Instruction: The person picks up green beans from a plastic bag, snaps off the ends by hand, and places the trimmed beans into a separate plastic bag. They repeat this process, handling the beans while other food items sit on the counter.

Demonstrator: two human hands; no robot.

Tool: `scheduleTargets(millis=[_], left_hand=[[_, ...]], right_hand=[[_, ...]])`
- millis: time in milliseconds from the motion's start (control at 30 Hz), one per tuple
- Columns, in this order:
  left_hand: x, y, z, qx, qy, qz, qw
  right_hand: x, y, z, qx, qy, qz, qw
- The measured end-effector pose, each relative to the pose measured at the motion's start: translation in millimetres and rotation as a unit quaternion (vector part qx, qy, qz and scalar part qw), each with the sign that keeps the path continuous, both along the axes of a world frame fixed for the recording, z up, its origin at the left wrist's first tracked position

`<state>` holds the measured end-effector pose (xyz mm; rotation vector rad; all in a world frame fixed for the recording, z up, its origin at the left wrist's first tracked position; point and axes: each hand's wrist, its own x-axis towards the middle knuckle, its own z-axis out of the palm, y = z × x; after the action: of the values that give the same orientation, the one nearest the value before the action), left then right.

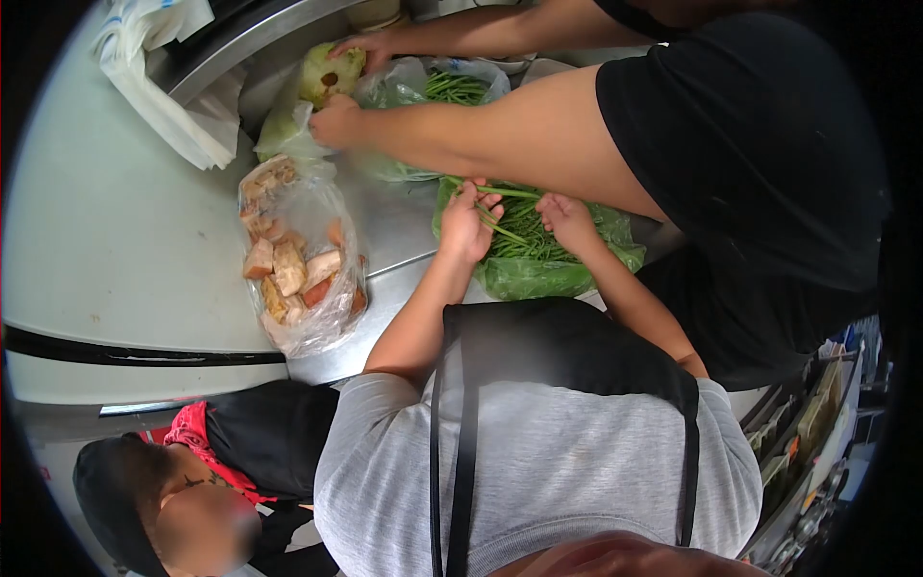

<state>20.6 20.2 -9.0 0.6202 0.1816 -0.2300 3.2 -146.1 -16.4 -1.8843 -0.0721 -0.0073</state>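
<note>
A pile of long green stems [524, 245] lies in an opened green plastic bag [538, 279] on the steel counter [394, 226]. My left hand [468, 226] is closed around a few of these stems and lifts them slightly off the pile. My right hand [567, 221] is just to the right, over the bag, its fingertips pinching the far ends of the same stems. Both my forearms reach out from my grey shirt and black apron.
A person in a black shirt reaches over the bag to a pale green cabbage [332, 72] beside a second bag of greens [452, 88]. A clear bag of tan chunks [298, 269] lies at left. White bags [154, 87] sit top left. Another person's capped head [144, 500] is bottom left.
</note>
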Motion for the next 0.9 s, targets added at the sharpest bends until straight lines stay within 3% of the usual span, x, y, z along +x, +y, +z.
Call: scheduleTargets(millis=[67, 167, 467, 667, 733, 767, 833, 867, 900], left_hand=[[-0.4, -5.2, -0.8, -0.066, 0.02, -0.019, 0.997], [-3.8, -12.1, -2.0, -0.136, 0.029, -0.056, 0.989], [-8.1, -16.5, 0.2, -0.18, 0.009, -0.083, 0.98], [-5.7, -4.6, 5.8, -0.251, 0.043, -0.114, 0.96], [9.3, 17.7, -1.2, -0.269, 0.052, -0.054, 0.96], [13.4, 25.8, -1.4, -0.197, 0.064, 0.014, 0.978], [9.6, 33.1, 7.3, -0.051, 0.025, -0.05, 0.997], [5.7, 33.3, 11.1, 0.023, 0.005, -0.083, 0.996], [-0.3, 27.2, 16.3, 0.104, -0.023, -0.126, 0.986]], right_hand=[[-1.3, 5.7, 14.0, 0.137, 0.068, -0.076, 0.985], [0.0, 5.5, 22.4, 0.305, 0.076, -0.079, 0.946], [-17.3, 18.0, 29.1, 0.533, 0.14, 0.05, 0.833], [-29.8, 21.7, 33.1, 0.541, 0.142, 0.16, 0.813], [-24.4, 6.7, 41.5, 0.524, 0.096, 0.131, 0.836], [-21.4, -1.0, 39.4, 0.477, 0.074, 0.104, 0.87], [-19.5, -5.4, 38.0, 0.228, 0.04, 0.08, 0.97], [-19.2, -8.0, 36.6, 0.096, 0.023, 0.063, 0.993], [-13.2, -5.9, 30.9, 0.057, 0.116, 0.097, 0.987]])
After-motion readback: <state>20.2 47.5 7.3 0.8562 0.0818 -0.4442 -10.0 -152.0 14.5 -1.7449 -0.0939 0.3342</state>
